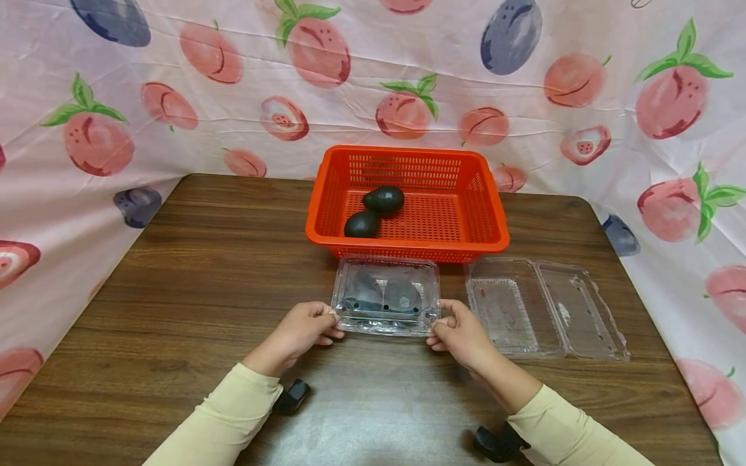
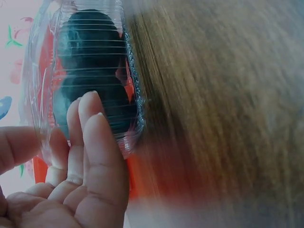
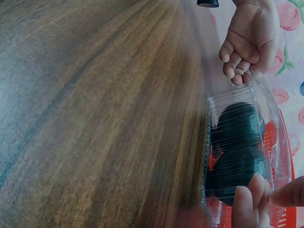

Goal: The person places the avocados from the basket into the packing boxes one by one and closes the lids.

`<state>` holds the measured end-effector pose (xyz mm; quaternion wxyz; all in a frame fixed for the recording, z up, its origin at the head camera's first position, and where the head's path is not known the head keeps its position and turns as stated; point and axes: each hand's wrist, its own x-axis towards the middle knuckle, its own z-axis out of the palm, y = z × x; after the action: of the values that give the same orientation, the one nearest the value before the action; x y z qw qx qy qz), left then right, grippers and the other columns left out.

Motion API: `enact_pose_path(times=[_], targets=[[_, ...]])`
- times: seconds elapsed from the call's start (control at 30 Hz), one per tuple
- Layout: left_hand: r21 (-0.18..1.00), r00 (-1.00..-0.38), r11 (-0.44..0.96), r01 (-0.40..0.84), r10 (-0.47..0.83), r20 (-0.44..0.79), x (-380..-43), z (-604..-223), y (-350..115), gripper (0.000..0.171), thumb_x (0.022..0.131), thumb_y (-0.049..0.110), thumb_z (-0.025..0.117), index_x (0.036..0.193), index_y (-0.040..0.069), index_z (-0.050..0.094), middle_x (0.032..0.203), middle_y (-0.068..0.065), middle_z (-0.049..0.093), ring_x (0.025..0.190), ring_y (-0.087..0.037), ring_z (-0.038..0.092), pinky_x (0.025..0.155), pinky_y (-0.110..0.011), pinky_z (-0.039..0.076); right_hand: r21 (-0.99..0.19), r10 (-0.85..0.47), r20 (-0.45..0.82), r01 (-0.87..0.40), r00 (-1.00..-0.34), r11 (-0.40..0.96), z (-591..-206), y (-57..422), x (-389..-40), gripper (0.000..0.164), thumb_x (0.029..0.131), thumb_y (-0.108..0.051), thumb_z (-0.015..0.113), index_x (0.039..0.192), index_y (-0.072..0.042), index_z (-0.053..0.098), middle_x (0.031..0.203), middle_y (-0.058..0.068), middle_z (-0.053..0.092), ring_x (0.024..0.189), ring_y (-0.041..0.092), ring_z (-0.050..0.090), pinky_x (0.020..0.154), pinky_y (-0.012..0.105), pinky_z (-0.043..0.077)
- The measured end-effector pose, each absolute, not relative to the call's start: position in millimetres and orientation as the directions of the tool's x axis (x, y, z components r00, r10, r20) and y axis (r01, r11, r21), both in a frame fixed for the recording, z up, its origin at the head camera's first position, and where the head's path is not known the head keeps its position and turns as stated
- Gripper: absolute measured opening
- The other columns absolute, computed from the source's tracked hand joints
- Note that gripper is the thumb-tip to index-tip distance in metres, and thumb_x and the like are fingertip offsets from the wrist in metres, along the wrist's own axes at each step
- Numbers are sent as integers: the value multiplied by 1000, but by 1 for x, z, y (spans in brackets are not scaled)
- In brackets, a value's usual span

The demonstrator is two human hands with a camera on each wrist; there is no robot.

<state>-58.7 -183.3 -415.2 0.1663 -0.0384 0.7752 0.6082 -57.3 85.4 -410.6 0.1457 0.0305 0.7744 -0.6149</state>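
Note:
A clear plastic clamshell container (image 1: 387,266) with its lid down is at the middle of the table, in front of the red basket. Inside it lie two dark avocados (image 2: 90,42), seen through the ribbed plastic in both wrist views. My left hand (image 1: 304,329) pinches the container's near left corner between thumb and fingers. At the near right corner my right hand (image 1: 460,331) pinches the rim in the same way. Two more dark avocados (image 1: 384,200) rest in the left part of the red plastic basket (image 1: 408,245).
A second clear clamshell (image 1: 550,310) lies spread open on the right of the wooden table (image 1: 192,291), its lid folded out to the right. A fruit-print cloth (image 1: 245,123) hangs behind and along both sides. Black wrist straps sit at both sleeves.

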Motion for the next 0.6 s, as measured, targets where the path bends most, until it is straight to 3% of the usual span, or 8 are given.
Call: enact_pose_path(times=[0.27,0.6], targets=[[920,-945,281,-273,101,-311,-59,-419,-183,10,92,4,50,86,-1,57,87,-13,67,79,-16,67,66,-30,54,-941,-123,-265,228,-957,252,-411,84,-58,49,88,7,46,135,12,33,82,14,63,68,16,64,64,31,55],[900,-950,362,-243,100,-297,-58,-417,-183,12,94,7,51,87,0,56,91,-15,67,85,-22,67,70,-36,54,-930,-104,-268,229,-958,288,-410,86,-59,51,88,2,50,137,10,36,95,16,65,83,21,65,72,34,54]])
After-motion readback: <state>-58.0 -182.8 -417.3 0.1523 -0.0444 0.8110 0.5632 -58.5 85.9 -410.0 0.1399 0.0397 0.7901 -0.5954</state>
